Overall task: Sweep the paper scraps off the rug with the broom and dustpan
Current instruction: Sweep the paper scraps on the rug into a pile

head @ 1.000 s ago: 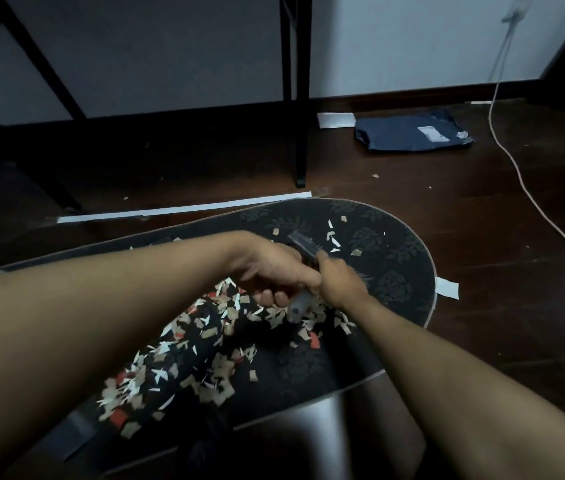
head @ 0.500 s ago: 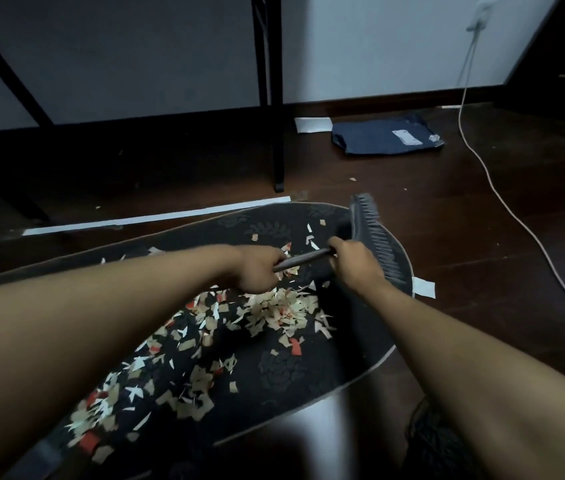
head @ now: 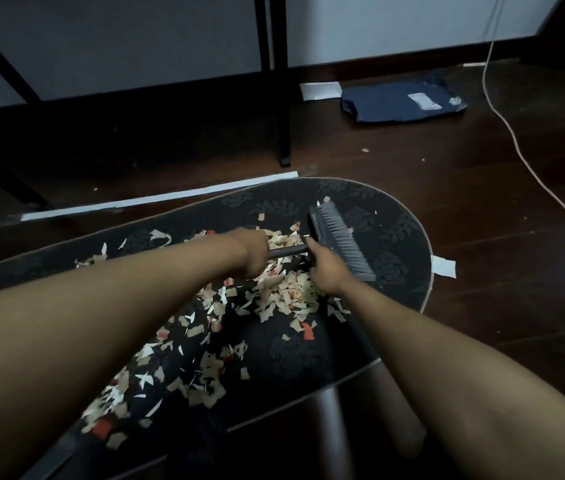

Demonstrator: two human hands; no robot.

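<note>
Two hands grip a broom (head: pixel 338 241) over a dark rug (head: pixel 395 251): left hand (head: pixel 252 253) wrapped round the handle, right hand (head: pixel 326 271) clutching it beside the bristles, near the rug's far right edge. Paper scraps (head: pixel 274 292) litter the rug's middle.

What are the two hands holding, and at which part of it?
Both hands hold the broom. The left hand grips its dark handle further back; the right hand grips the handle where it meets the brush head.
</note>
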